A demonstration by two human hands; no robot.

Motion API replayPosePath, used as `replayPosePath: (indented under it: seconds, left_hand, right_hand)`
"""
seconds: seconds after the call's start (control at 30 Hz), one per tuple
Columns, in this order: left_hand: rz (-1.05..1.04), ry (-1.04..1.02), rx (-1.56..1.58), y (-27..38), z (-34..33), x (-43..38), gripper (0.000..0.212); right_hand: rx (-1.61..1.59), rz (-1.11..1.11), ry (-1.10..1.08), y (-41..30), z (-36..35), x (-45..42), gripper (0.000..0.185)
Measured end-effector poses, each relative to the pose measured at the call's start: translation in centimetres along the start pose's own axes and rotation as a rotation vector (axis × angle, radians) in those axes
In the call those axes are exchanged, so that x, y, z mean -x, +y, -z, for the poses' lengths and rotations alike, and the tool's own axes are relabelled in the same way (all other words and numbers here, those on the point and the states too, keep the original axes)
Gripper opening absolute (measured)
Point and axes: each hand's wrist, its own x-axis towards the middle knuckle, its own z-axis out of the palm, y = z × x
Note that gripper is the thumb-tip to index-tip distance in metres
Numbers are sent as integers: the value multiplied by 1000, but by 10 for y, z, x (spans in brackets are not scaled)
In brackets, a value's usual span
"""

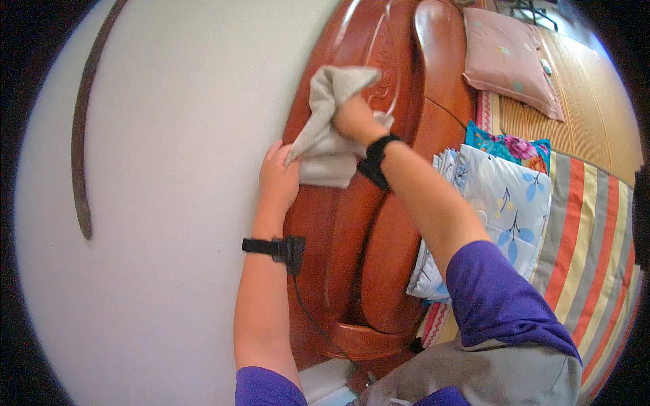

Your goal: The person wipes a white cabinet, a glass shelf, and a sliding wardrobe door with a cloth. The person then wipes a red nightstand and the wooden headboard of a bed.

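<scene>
A light grey-beige cloth lies bunched over the glossy reddish-brown wooden headboard of a bed. My right hand is closed on the middle of the cloth, with its fingers partly hidden in the folds. One flap sticks up beyond that hand, and a flatter fold lies below it. My left hand is at the headboard's wall-side edge, against the pointed left corner of the cloth. Whether its fingers grip the cloth or only rest there is hidden. Both wrists wear black straps, the left one with a black device and cable.
A pale wall runs along the left, with a dark strip on it. On the bed are a pink pillow, a floral teal pillow, folded white leaf-print bedding, a striped cover and a woven mat.
</scene>
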Motion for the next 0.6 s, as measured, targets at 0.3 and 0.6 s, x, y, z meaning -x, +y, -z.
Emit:
replayPosePath:
  seconds: [0.3,0.6]
  left_hand:
    - [-274,-25,-496,29,-41,111,25]
    - [-51,-85,-317,22,-65,96,28]
  right_hand:
    - [-363,51,-110,-5,-5,173,67]
    - [200,-89,-209,65,-22,91,46]
